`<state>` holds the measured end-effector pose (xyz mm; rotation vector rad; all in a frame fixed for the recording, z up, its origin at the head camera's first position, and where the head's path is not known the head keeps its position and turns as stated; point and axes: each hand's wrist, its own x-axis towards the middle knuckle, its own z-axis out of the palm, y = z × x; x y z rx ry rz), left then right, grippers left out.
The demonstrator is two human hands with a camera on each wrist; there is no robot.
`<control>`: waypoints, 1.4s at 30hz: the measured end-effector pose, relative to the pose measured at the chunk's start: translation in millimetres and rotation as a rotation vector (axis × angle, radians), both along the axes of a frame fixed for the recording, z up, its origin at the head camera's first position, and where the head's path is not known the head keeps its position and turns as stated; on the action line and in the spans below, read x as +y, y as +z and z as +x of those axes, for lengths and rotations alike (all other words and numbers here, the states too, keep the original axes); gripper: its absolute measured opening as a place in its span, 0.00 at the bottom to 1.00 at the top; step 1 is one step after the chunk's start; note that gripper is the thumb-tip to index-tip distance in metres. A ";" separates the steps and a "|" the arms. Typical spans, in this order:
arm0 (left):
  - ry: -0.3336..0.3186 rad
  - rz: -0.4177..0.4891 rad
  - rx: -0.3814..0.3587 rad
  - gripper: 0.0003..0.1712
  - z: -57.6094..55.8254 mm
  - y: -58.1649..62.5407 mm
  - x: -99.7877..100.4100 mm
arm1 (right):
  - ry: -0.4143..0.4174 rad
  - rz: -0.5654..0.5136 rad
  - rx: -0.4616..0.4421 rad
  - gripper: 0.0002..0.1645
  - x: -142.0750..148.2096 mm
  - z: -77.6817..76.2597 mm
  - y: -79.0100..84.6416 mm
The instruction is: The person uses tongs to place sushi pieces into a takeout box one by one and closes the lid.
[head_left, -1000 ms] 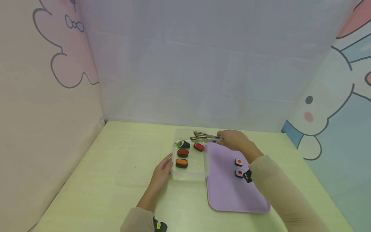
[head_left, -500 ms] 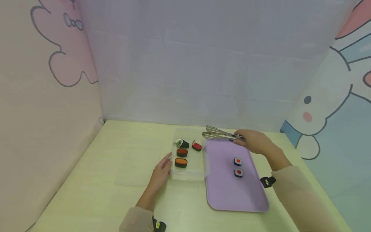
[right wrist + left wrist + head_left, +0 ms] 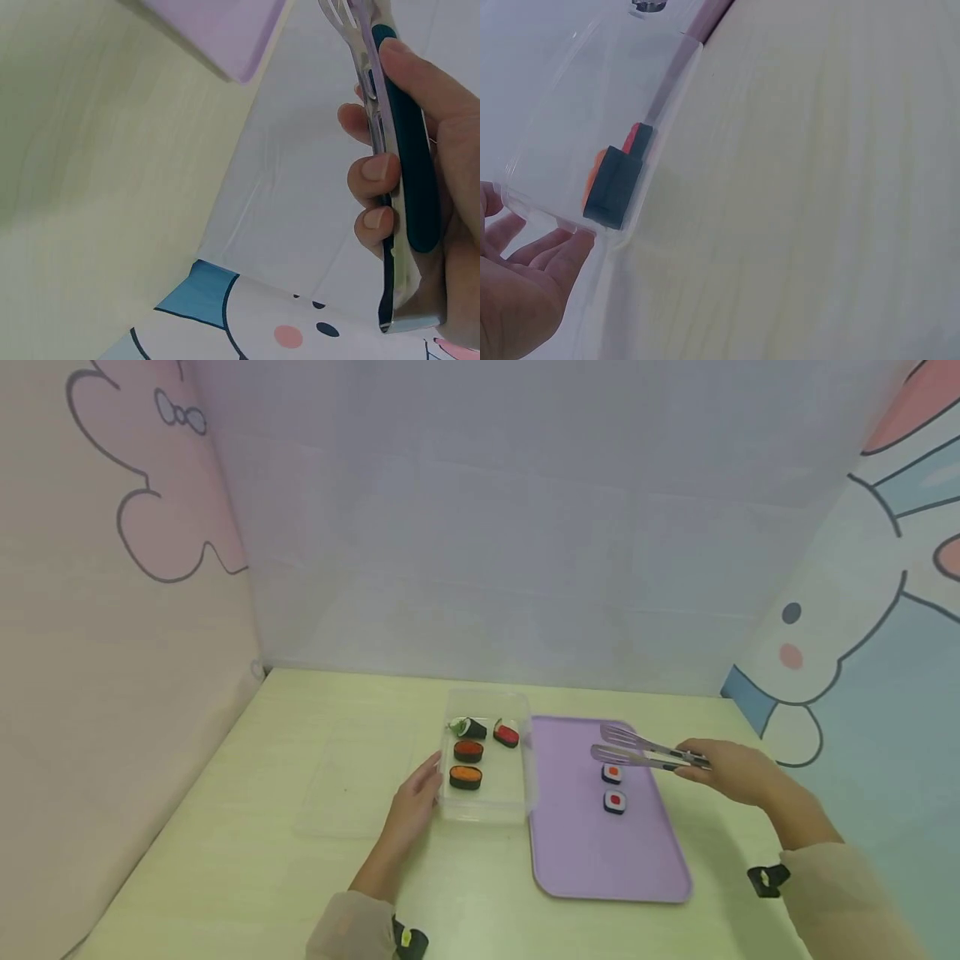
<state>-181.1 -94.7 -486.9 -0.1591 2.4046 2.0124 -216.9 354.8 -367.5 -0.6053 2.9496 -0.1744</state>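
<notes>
My left hand (image 3: 415, 802) rests against the left wall of a clear plastic box (image 3: 532, 777), fingers extended along its side. Inside lie toy sushi pieces: an orange-topped one (image 3: 466, 777), a red-orange one (image 3: 468, 751), a dark roll with green (image 3: 472, 728) and a red-topped one (image 3: 506, 734). My right hand (image 3: 738, 772) grips metal tongs (image 3: 411, 142) by their dark handles. The slotted tips are apart over the purple tray (image 3: 592, 868), with nothing between them. Two white-and-black sushi rolls (image 3: 614, 802) with orange-red centres sit on the tray, just below the tips.
A clear flat lid (image 3: 356, 785) lies on the pale wooden table (image 3: 225, 860), left of the box. The tray stands right against the box's right side. Cloth walls with cartoon animals, including a rabbit (image 3: 810, 685), enclose the table's back and sides.
My right hand has carried the tongs right and toward me, from above the box to above the tray. The red-topped sushi was left in the box. My left hand has stayed put.
</notes>
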 end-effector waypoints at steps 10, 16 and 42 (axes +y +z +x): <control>-0.005 -0.003 -0.006 0.26 -0.3 2.3 0.8 | 0.016 0.001 -0.034 0.26 20.7 4.4 -24.8; -0.001 0.011 -0.014 0.26 0.2 2.2 1.2 | 0.017 -0.025 -0.028 0.24 19.4 2.6 -37.1; -0.003 0.014 -0.014 0.26 1.3 2.9 0.5 | 0.091 -0.147 0.074 0.29 -93.8 -24.4 -6.2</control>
